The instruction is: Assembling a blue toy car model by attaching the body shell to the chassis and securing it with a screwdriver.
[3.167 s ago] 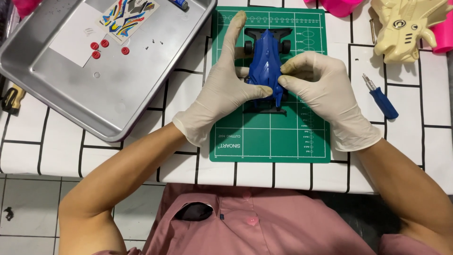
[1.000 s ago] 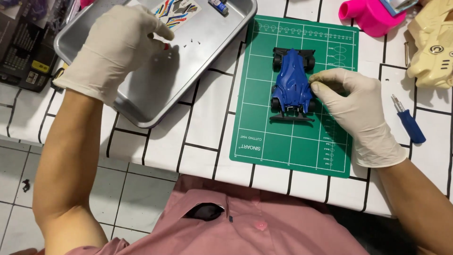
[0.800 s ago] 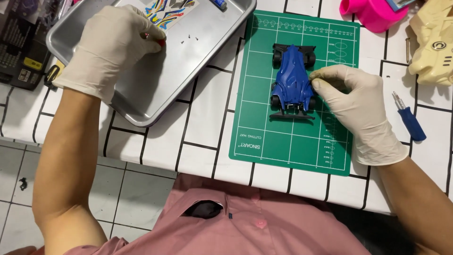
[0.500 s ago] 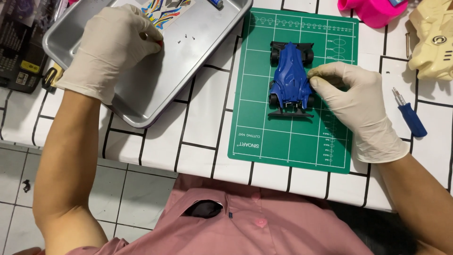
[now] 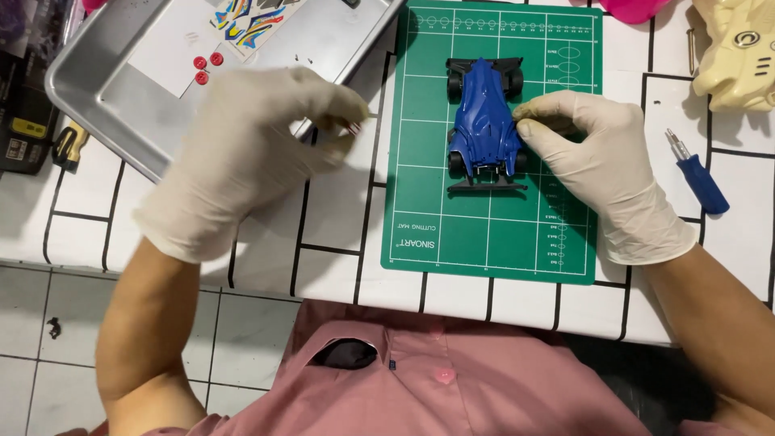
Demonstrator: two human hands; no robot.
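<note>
A blue toy race car (image 5: 483, 121) with black wheels stands on a green cutting mat (image 5: 492, 234). My right hand (image 5: 597, 169), in a white glove, grips the car's right side with its fingertips. My gloved left hand (image 5: 250, 153) hovers over the edge of a metal tray (image 5: 121, 73), left of the mat. Its thumb and forefinger pinch a small red part (image 5: 353, 127). More small red parts (image 5: 206, 66) lie in the tray beside a colourful sticker sheet (image 5: 250, 16).
A blue-handled screwdriver (image 5: 696, 173) lies right of the mat on the white tiled table. A cream toy car body (image 5: 739, 52) and a pink object (image 5: 638, 8) sit at the back right. A yellow-handled tool (image 5: 69, 145) and a dark box (image 5: 20, 105) lie left of the tray.
My left hand left the car, reached into the tray, then came out toward the mat with a small red part pinched. My right hand stayed on the car.
</note>
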